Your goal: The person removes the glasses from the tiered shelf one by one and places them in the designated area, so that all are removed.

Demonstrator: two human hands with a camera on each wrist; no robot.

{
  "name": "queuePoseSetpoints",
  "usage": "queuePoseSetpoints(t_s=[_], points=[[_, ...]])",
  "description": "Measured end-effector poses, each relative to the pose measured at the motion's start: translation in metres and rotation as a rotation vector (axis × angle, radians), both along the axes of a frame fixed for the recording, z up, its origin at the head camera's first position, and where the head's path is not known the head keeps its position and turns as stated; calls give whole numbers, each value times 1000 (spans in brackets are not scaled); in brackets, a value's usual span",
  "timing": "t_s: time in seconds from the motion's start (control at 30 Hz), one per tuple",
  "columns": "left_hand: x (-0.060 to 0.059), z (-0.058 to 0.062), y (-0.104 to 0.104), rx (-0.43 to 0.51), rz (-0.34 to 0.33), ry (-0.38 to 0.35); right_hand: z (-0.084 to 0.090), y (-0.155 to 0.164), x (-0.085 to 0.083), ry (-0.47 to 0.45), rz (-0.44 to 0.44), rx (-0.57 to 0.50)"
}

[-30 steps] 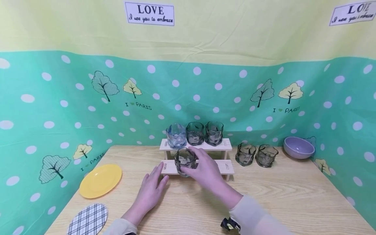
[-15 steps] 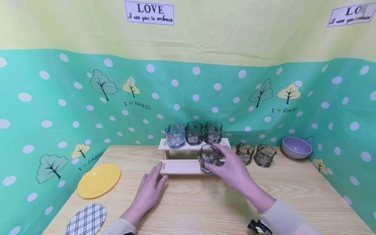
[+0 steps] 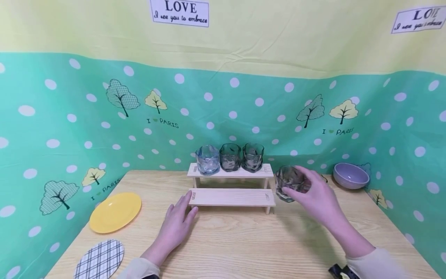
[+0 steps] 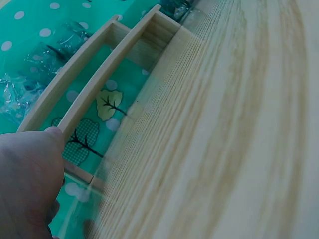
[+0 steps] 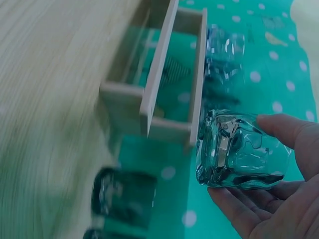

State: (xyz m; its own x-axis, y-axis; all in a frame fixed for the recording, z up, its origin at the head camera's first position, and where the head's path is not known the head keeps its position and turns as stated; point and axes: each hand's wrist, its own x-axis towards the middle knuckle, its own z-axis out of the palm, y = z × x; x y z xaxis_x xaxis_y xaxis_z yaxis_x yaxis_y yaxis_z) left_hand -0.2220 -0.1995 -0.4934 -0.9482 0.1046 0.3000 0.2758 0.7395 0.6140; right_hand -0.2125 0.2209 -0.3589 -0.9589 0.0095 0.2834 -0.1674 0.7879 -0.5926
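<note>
Monitoring remotely, I register the left hand (image 3: 175,223) nearest, fingers extended, touching the left end of the wooden lower shelf (image 3: 230,197). Slightly farther out, the right hand (image 3: 318,197) grips a faceted gray tumbler (image 3: 289,182) between thumb and fingers. Key relation: this tumbler lies to the left of the right palm, just beside the lower shelf's right end, axis roughly upright; the left hand is well apart, at the opposite end. Behind the grip, two dark tumblers (image 5: 124,199) stand on the tabletop (image 3: 226,240); I cannot judge clearance. Beyond, the upper shelf (image 3: 228,174) bears a blue tumbler (image 3: 208,161).
</note>
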Motion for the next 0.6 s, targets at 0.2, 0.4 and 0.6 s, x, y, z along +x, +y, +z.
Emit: queuePoseSetpoints(t_s=[0.2,0.4,0.6], points=[[0,0,0,-2,2,-3,2,34,-1,6,-47,29],[-1,-1,0,4,-5,4,3,63,0,30,-97,45],[0,0,0,8,-6,9,4,90,0,36,-136,27]])
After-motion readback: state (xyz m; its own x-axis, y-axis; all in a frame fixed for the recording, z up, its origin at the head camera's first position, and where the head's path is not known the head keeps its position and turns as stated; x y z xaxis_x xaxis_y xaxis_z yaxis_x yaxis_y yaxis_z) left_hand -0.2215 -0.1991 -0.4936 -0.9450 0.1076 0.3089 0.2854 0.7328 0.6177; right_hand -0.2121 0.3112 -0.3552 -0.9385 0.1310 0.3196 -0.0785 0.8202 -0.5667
